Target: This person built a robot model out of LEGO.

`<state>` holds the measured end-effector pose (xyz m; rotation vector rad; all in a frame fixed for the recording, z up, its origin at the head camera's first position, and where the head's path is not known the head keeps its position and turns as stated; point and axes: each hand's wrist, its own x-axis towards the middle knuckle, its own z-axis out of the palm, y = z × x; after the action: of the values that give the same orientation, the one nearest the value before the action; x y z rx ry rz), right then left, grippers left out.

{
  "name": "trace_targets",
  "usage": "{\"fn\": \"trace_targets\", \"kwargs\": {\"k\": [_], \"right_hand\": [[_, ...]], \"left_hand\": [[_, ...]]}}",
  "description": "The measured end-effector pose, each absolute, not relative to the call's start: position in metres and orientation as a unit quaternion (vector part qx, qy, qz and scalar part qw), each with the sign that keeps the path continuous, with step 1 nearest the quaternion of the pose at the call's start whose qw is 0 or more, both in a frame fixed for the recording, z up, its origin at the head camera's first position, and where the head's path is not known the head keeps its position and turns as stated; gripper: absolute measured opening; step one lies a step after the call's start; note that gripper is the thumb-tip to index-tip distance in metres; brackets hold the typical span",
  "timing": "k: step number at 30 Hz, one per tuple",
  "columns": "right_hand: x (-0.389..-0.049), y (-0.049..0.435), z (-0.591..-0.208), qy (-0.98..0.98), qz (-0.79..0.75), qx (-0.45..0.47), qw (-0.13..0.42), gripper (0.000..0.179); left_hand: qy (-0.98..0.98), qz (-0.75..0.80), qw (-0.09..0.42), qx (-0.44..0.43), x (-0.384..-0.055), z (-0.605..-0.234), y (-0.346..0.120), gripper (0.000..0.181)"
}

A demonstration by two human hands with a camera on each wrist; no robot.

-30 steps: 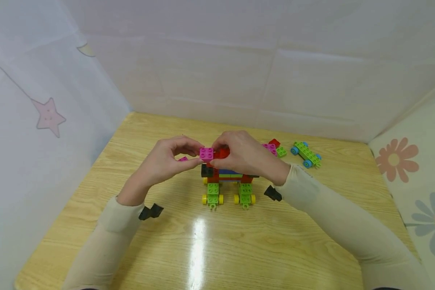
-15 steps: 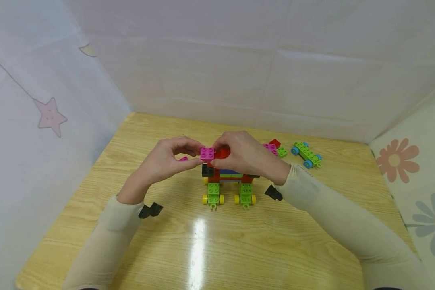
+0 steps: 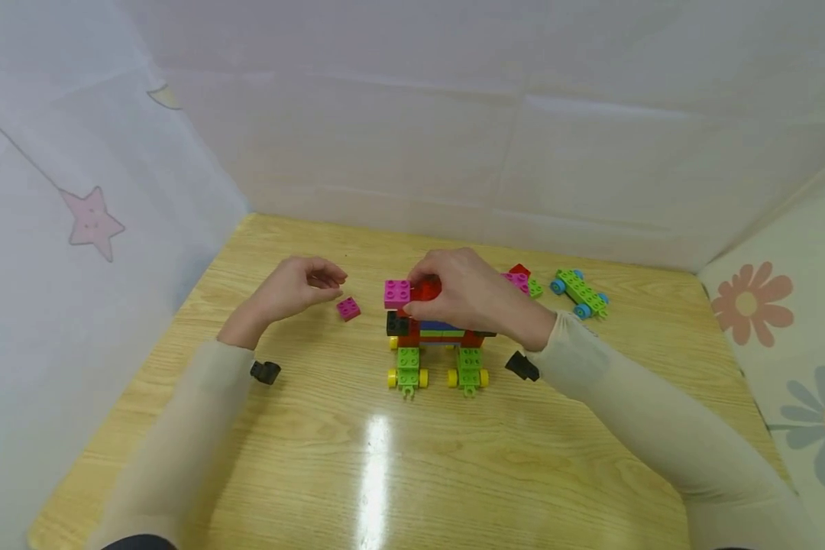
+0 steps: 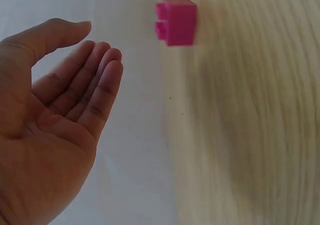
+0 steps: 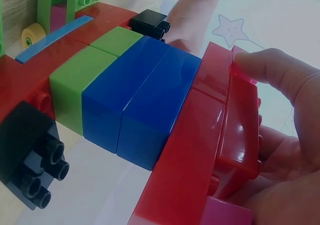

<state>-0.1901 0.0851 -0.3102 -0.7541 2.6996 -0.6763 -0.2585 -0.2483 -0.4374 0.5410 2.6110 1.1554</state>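
Observation:
A vehicle-like toy of building bricks (image 3: 470,367) stands on the table, with green wheeled bases, blue and green layers and black bricks at its ends. My right hand (image 3: 457,294) grips a red brick (image 5: 240,127) at the top of it, thumb and fingers on opposite sides. A pink brick (image 3: 397,293) sits at the upper left end of the toy, close to the right fingertips. Over the table on the left, my left hand (image 3: 301,284) holds nothing, its fingers loosely bent. Just beyond those fingertips lies a loose pink brick (image 4: 181,22).
Right of the toy, partly behind my right arm, lie pink bricks (image 3: 517,283), a red brick (image 3: 520,270) and a green brick (image 3: 535,288). Farther right is a green base with blue wheels (image 3: 580,293). A pale cloth hangs behind the wooden table (image 3: 302,458).
My left hand has let go of the pink brick on the toy and moved left, uncovering the loose pink brick. The right hand keeps its grip on the red brick.

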Motion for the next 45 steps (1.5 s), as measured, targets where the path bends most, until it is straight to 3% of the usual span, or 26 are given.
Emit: {"fn": "trace_targets", "kwargs": {"k": [15,36,45], "right_hand": [[-0.191,0.088,-0.31,0.929,-0.235,-0.256,0.126,0.041],[-0.191,0.091,-0.31,0.929,-0.236,-0.254,0.127,0.04],[-0.191,0.092,-0.31,0.93,-0.232,-0.253,0.13,0.039]], "left_hand": [[0.841,0.425,0.237,0.236,-0.285,-0.48,-0.269,0.048],[0.872,0.37,0.213,0.238,-0.279,-0.481,-0.252,0.039],[0.871,0.405,0.176,0.213,-0.271,-0.472,-0.255,0.038]]}}
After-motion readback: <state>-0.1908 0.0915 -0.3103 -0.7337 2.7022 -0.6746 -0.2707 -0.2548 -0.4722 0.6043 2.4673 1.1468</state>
